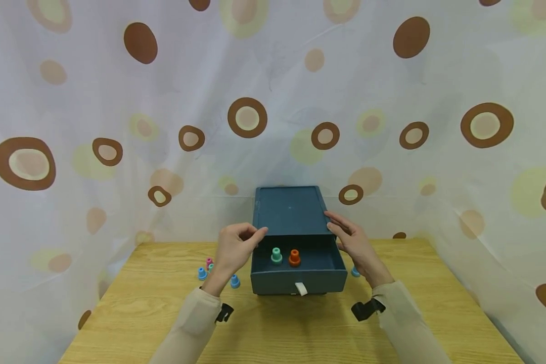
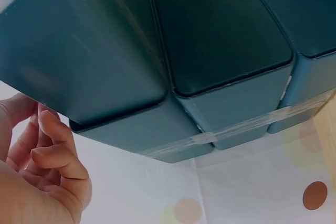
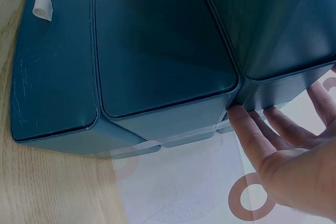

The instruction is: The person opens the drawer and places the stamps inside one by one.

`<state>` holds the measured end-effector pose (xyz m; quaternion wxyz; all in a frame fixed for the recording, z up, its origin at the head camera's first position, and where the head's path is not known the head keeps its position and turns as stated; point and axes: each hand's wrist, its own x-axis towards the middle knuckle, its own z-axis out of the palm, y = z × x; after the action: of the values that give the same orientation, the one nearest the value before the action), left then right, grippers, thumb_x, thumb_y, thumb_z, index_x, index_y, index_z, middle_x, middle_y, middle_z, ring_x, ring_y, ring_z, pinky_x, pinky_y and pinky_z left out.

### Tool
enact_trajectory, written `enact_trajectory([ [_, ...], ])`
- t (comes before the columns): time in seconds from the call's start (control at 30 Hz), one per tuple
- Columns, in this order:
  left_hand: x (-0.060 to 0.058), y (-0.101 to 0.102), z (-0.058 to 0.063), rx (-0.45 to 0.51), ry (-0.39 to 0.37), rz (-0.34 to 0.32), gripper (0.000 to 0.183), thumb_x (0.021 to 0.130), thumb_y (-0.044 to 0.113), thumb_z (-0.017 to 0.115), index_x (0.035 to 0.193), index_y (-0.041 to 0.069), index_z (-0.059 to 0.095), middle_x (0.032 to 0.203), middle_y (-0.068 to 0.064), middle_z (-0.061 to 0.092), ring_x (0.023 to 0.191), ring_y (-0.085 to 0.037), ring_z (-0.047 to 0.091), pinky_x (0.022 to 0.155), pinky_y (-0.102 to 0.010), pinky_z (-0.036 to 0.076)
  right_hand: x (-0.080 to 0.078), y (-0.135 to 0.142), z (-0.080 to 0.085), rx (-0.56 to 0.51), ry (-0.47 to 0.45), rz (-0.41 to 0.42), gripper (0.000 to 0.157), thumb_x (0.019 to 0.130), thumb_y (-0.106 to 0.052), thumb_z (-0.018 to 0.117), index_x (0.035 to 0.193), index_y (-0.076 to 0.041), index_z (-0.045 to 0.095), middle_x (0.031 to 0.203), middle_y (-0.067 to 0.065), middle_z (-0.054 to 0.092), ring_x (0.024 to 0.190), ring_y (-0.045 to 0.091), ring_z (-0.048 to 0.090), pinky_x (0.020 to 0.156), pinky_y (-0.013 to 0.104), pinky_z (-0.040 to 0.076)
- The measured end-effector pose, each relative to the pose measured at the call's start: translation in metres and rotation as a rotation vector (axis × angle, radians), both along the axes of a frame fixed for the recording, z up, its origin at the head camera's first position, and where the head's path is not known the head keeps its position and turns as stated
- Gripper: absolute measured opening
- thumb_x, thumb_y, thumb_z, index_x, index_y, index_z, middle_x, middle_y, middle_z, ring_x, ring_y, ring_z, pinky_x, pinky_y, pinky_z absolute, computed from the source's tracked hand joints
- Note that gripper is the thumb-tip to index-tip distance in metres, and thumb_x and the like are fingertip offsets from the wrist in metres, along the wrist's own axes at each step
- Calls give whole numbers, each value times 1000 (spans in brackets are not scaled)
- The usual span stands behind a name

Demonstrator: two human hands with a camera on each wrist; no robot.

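A dark teal drawer cabinet (image 1: pixel 291 210) stands at the back of the table. Its top drawer (image 1: pixel 300 280), with a white pull tab (image 1: pixel 301 288), is pulled out toward me. Inside it stand a mint-green flanged peg (image 1: pixel 276 256) and an orange flanged peg (image 1: pixel 294 258). My left hand (image 1: pixel 235 248) is at the cabinet's front left corner, thumb by the top edge, the other fingers loosely bent beside the wall. On the opposite side, my right hand (image 1: pixel 357 247) touches the side wall with nearly straight fingers (image 3: pixel 249 132). Neither hand holds a peg.
Left of the cabinet, several small pegs lie on the wooden table (image 1: pixel 154 303), among them a blue peg (image 1: pixel 234 281) and a pink peg (image 1: pixel 209 262). Another blue peg (image 1: pixel 355 271) is partly hidden beside my right hand. A spotted curtain (image 1: pixel 273 101) hangs behind.
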<state>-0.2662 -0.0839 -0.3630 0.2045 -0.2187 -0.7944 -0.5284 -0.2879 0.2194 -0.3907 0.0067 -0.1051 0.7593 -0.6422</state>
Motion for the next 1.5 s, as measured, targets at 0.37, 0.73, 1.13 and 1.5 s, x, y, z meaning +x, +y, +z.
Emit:
enact_trajectory([
  [0.37, -2, -12, -13, 49, -13, 12, 35, 93, 29, 69, 66, 7, 69, 58, -5, 60, 48, -12, 48, 49, -24, 40, 0, 0, -1, 0, 7, 3, 57, 101, -45, 51, 152, -23, 38, 161, 8, 27, 149, 34, 21, 113, 66, 24],
  [0.73, -3, -29, -40, 66, -190, 13, 38, 93, 38, 67, 70, 8, 69, 65, -6, 64, 56, -24, 60, 54, -32, 51, 1, -3, 0, -5, -1, -4, 56, 101, -43, 51, 152, -24, 39, 161, 7, 28, 149, 34, 21, 113, 66, 24],
  [1.13, -9, -44, -69, 112, -284, 41, 29, 93, 32, 68, 75, 10, 71, 68, -8, 67, 59, -25, 64, 59, -33, 55, -1, 0, 0, 22, 15, -1, 57, 101, -45, 51, 152, -24, 39, 161, 7, 28, 149, 34, 23, 113, 65, 25],
  [1.5, -16, -55, -94, 102, -446, 66, 18, 92, 24, 70, 87, 8, 75, 81, -9, 70, 74, -24, 66, 71, -41, 55, 1, -1, 2, 9, 7, -6, 56, 101, -43, 51, 151, -23, 39, 160, 8, 29, 148, 35, 23, 113, 65, 25],
])
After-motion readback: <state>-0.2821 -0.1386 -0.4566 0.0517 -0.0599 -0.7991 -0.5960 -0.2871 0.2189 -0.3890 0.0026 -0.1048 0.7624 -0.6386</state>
